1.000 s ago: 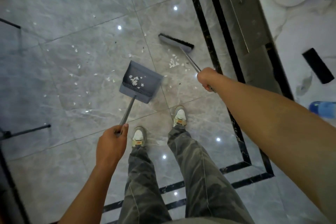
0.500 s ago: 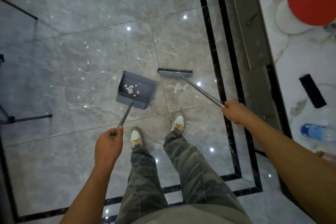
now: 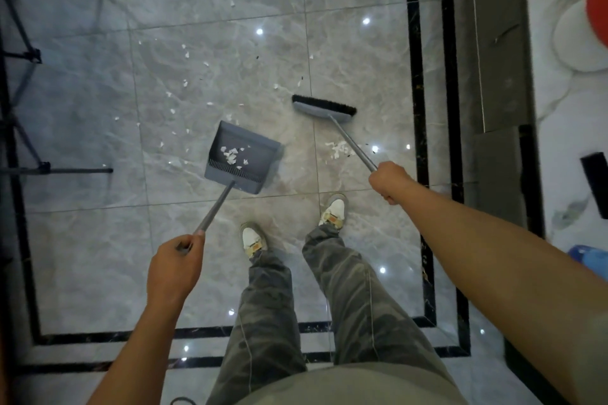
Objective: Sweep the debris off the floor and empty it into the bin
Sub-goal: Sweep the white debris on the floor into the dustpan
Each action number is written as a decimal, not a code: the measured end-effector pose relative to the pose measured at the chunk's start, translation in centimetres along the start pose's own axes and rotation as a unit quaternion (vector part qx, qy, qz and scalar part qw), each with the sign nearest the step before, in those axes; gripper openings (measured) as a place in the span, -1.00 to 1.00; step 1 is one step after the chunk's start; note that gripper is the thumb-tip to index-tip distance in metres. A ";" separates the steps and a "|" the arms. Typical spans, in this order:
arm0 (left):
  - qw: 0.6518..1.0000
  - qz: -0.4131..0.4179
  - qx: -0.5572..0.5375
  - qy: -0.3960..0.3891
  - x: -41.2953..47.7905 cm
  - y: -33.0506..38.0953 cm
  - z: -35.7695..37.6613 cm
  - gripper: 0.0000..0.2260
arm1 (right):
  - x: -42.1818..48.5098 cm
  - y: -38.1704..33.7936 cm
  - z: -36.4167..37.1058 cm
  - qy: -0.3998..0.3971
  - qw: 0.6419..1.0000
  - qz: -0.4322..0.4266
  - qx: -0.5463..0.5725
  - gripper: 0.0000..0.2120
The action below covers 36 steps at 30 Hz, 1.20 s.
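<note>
A grey dustpan (image 3: 255, 158) rests on the grey tiled floor ahead of my feet, with several white scraps lying inside it. My left hand (image 3: 174, 268) grips the end of its long grey handle. To its right, a grey broom head with black bristles (image 3: 324, 108) sits on the floor. My right hand (image 3: 390, 182) grips the broom's metal handle. A small pile of white debris (image 3: 337, 149) lies between the broom head and my right foot. More white scraps (image 3: 186, 82) are scattered over the tiles beyond and left of the dustpan. No bin is in view.
Black tripod legs (image 3: 56, 170) stand at the left. A black inlay border (image 3: 416, 76) runs along the floor at the right. Beyond it is a dark panel and a white marble surface with a red object (image 3: 597, 13), a black item (image 3: 595, 186) and a blue bottle (image 3: 589, 256).
The broom head has moved away from me and to the right, leaving the small white pile behind it. The dustpan holds its place. The view has tilted down.
</note>
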<state>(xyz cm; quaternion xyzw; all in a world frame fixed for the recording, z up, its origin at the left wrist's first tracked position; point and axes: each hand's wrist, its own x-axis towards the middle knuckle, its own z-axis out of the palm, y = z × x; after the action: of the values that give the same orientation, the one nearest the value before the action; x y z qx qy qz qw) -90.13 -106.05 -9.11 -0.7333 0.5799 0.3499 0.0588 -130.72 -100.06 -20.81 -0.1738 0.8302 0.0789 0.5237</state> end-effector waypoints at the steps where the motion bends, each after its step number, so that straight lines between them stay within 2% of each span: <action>1: 1.000 -0.004 0.000 0.000 -0.1 -0.5 -0.2 -0.57 | -0.5 0.1 0.5 -0.006 1.000 -0.005 -0.023 -0.67; 8: 0.997 -0.058 -0.035 0.028 -1.0 -3.4 -0.9 -0.51 | -3.7 2.9 0.3 -0.024 0.969 -0.049 -0.240 -0.74; 13: 0.992 -0.087 -0.085 0.044 -1.6 -6.3 -2.0 -0.55 | -5.9 4.7 -2.2 0.023 0.961 -0.092 -0.261 -0.80; 16: 0.985 -0.109 -0.120 0.057 -2.2 -9.5 -2.7 -0.57 | -8.5 5.3 -0.7 0.045 0.967 -0.115 -0.222 -0.79; 18: 0.979 -0.126 -0.142 0.067 -2.8 -12.0 -3.2 -0.58 | -10.0 4.4 1.9 0.024 0.985 -0.104 -0.135 -0.76; 21: 0.974 -0.146 -0.158 0.078 -4.1 -15.8 -4.2 -0.55 | -11.5 2.0 7.3 -0.047 0.995 -0.074 0.038 -0.70; 25: 0.969 -0.153 -0.171 0.093 -5.8 -19.2 -5.1 -0.54 | -13.1 -1.6 14.3 -0.163 0.970 -0.050 0.174 -0.74; 29: 0.956 -0.182 -0.203 0.109 -6.8 -23.5 -5.7 -0.55 | -13.6 -5.9 20.7 -0.226 0.956 -0.015 0.184 -0.65; 36: 0.949 -0.197 -0.226 0.102 -8.5 -28.4 -5.8 -0.51 | -14.5 -9.7 26.2 -0.247 0.957 0.042 0.145 -0.71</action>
<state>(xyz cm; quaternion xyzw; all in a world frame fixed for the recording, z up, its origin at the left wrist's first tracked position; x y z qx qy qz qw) -62.96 -92.98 -8.90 -0.8587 0.3327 0.3766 -0.1003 -99.37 -97.91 -18.78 -0.0365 0.6837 0.0202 0.7285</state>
